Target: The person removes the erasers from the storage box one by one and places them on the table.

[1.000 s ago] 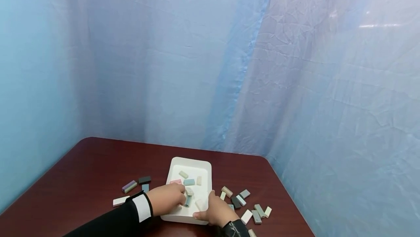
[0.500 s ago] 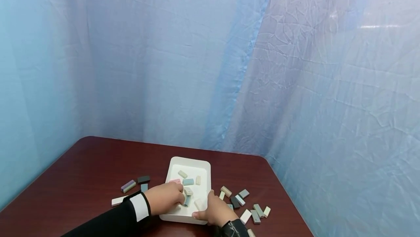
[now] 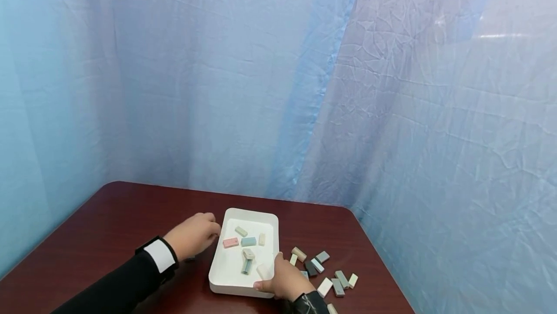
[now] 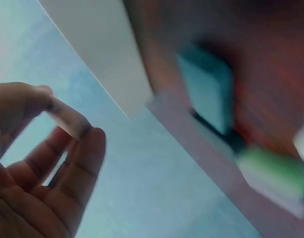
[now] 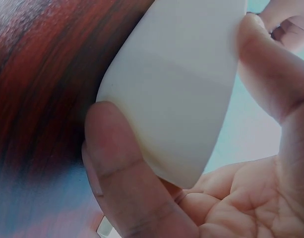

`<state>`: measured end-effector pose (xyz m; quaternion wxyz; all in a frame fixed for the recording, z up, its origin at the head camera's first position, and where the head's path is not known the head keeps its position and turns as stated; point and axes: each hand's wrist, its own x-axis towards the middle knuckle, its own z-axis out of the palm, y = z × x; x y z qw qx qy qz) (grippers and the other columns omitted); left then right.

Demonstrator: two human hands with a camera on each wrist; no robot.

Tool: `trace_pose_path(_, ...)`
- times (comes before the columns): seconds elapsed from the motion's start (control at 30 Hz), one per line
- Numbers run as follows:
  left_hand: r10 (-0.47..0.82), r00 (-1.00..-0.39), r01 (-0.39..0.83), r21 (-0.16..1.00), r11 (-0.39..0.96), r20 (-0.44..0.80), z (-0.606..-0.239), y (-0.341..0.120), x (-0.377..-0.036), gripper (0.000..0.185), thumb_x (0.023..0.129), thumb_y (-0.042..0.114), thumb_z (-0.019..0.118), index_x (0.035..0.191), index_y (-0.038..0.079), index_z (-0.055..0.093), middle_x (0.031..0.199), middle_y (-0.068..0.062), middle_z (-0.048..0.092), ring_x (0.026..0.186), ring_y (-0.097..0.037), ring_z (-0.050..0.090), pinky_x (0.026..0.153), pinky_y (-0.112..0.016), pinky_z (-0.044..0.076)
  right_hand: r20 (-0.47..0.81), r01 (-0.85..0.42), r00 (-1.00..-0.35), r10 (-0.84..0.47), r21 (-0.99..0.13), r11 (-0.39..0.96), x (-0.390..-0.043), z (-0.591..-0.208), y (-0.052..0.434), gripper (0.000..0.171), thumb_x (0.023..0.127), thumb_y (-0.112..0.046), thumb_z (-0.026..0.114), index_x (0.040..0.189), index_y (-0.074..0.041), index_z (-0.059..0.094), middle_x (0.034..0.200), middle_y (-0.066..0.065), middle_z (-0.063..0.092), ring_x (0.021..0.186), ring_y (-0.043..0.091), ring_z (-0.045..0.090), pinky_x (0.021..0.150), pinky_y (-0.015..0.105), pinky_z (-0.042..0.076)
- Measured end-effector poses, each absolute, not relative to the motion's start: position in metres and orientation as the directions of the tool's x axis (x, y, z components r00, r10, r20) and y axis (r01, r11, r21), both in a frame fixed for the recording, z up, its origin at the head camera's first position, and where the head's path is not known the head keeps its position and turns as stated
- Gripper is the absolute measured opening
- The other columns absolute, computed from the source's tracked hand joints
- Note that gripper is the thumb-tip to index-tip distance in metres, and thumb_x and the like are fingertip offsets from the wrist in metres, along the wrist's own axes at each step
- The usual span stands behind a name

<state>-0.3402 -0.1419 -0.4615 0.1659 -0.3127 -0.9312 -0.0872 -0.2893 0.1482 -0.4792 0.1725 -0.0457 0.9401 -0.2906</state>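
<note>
The tray (image 3: 226, 280) is plain white all over, with no pattern. Inside it lie a pink block (image 3: 230, 242), a pale teal block (image 3: 249, 241), and a few cream and sage-green blocks. The worktop (image 3: 122, 217) is a dark reddish-brown with a streaky wood grain. On its right lie loose blocks (image 3: 324, 275) in white, grey, charcoal, tan and muted green. The sleeve (image 3: 122, 285) is black with a white cuff (image 3: 162, 255). Behind everything hangs a crinkled backdrop (image 3: 304, 87) of light blue, turning paler lilac-white towards the right.
</note>
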Motion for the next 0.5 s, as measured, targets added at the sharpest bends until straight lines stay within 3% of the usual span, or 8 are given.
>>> trace_pose_path(0.2, 0.408, -0.852, 0.46, 0.098, 0.882, 0.327, -0.467, -0.189, -0.35, 0.014, 0.088, 0.012, 0.065, 0.084, 0.025, 0.069, 0.077, 0.009, 0.054, 0.067, -0.004, 0.048, 0.058, -0.022, 0.04, -0.292, 0.014, -0.938, -0.186, -0.567, 0.823, -0.29, -0.479, 0.149, 0.109, 0.072, -0.05, 0.078, 0.145, 0.01, 0.024, 0.128, 0.034, 0.05, 0.059, 0.023, 0.059, 0.069, 0.045, 0.046)
trace_pose_path(0.5, 0.317, -0.921, 0.349, 0.119, 0.929, 0.228, -0.479, -0.251, -0.36, 0.013, 0.088, 0.003, 0.061, 0.082, 0.012, 0.068, 0.071, 0.001, 0.059, 0.064, -0.012, 0.054, 0.059, -0.032, 0.043, -0.29, 0.016, -0.939, -0.184, -0.574, 0.819, -0.29, -0.48, 0.15, 0.107, 0.072, -0.049, 0.079, 0.143, 0.011, 0.026, 0.117, 0.028, 0.057, 0.063, 0.024, 0.059, 0.071, 0.046, 0.047)
